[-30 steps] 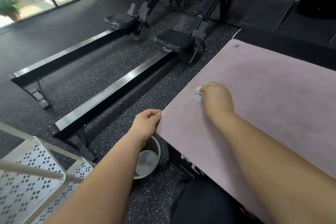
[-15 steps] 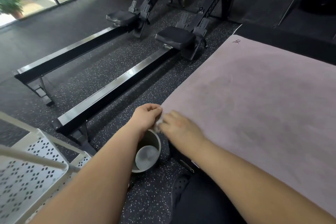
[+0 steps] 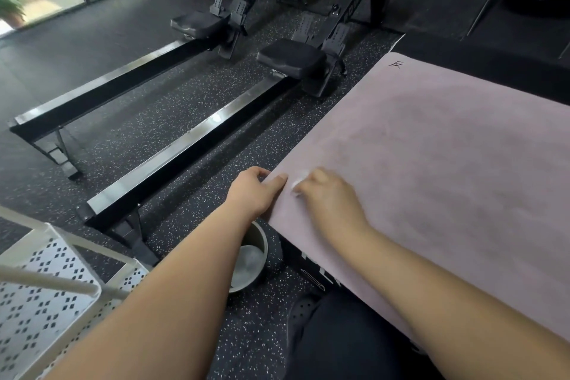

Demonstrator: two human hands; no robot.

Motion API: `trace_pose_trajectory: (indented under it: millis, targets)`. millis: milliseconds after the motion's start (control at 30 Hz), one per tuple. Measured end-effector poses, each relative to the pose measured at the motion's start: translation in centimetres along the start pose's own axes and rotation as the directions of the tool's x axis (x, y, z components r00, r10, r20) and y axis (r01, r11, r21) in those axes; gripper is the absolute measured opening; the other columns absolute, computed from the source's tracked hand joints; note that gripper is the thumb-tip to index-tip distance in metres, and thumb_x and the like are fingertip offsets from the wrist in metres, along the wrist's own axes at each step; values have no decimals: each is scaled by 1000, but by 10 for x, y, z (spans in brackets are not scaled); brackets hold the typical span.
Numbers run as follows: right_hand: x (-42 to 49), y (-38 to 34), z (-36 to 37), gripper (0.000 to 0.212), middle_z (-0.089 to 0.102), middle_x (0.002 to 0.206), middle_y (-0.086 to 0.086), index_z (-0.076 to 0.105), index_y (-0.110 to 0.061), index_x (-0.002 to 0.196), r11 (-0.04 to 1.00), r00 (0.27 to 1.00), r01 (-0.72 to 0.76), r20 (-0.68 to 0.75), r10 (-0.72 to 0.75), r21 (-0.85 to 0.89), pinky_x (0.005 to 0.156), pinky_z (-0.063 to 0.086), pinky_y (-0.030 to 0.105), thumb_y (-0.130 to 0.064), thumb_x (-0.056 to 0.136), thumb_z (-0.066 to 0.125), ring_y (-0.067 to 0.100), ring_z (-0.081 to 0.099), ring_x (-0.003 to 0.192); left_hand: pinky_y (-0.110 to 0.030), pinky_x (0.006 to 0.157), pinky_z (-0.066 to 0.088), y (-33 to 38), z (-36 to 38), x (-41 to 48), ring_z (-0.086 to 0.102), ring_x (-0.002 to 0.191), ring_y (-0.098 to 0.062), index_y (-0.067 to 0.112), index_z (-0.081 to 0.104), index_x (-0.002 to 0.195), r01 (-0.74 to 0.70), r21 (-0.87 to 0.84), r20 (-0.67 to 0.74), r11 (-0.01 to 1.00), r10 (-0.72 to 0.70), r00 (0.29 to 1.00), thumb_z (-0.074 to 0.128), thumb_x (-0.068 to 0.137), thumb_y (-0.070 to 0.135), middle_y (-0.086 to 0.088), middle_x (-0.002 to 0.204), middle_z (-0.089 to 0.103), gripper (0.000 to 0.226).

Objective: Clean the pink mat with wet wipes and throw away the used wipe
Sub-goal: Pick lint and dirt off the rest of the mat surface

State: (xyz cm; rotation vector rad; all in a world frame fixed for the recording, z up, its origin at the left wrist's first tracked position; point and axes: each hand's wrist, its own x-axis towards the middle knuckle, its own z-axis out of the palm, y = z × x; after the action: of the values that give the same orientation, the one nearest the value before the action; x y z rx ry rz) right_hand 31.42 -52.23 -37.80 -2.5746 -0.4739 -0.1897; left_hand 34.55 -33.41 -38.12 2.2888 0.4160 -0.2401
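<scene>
The pink mat (image 3: 438,163) lies over a raised black box and fills the right half of the view. My left hand (image 3: 251,191) pinches the mat's left edge near its corner, thumb on top. My right hand (image 3: 328,197) is beside it on the mat, fingers curled round a crumpled white wet wipe (image 3: 297,183) that pokes out at the fingertips and presses on the mat. A small round bin (image 3: 248,259) with a pale inside stands on the floor under my left wrist, partly hidden by the arm.
Two black rowing machines (image 3: 197,139) run along the speckled rubber floor to the left. A white perforated metal cart (image 3: 46,296) stands at the lower left. My dark-clothed leg (image 3: 339,339) and shoe are below the mat.
My right hand with the wipe swept from the middle of the mat's left side down to the near corner beside my left hand. The left hand kept its hold on the edge.
</scene>
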Motion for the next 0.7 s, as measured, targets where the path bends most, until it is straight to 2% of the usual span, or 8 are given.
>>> trace_pose_trajectory:
  millis: [67,200,267,300,367,433,600,700]
  targets:
    - [-13,-5,-4,21,59,106,3,72,-21,107,986,977,163,133,-164,21,80,46,36,-13,94,57,25,53,98,-38,83,56,0,1,0,68,91,-19,25,66,108,2,7,6,1000,-2,1000,72,85,67,2,100,71,48]
    - [-1,28,-26,24,55,93,-7,66,-26,88,912,904,404,180,-387,-71,78,44,37,-49,82,62,14,55,93,-42,82,60,4,2,-1,69,85,-19,27,65,100,4,42,6,999,-4,1000,78,76,71,6,91,69,52]
    - [19,53,-42,7,56,89,-1,69,-24,85,971,970,205,157,-185,-125,74,43,37,-30,82,70,25,59,92,-44,83,61,6,1,-1,70,88,-20,27,65,100,17,48,13,999,-17,1000,79,74,73,8,93,68,55]
    - [28,75,-47,13,59,89,4,74,-23,90,978,993,114,38,-109,-177,72,46,36,-16,79,72,32,60,90,-45,84,61,7,1,-1,70,88,-22,26,65,103,21,66,20,998,-23,1000,78,73,74,8,94,69,58]
    - [38,108,-59,26,62,89,8,77,-18,98,964,989,-107,-122,79,-245,70,49,37,-3,77,72,36,60,88,-47,85,61,10,-1,0,70,91,-25,22,64,113,19,135,30,991,-23,999,76,74,77,5,99,69,68]
    - [41,115,-62,22,60,91,9,76,-14,99,924,964,-228,-205,170,-307,66,46,35,-3,81,68,35,54,90,-46,90,59,14,-2,2,68,100,-28,20,63,125,12,207,30,978,-19,999,73,76,78,1,107,68,77]
    - [39,84,-46,23,56,99,9,70,-10,105,933,975,-179,-180,127,-313,68,41,37,-3,85,60,34,51,95,-47,100,53,19,-5,5,63,120,-29,23,59,138,-34,312,19,949,30,999,72,77,78,2,134,66,83]
    - [31,78,-35,25,58,104,6,70,-12,113,960,966,-205,-196,167,-193,82,45,36,-9,91,61,30,49,106,-46,98,53,22,-5,2,61,124,-29,24,56,142,-53,353,11,934,53,999,70,81,76,2,138,64,82]
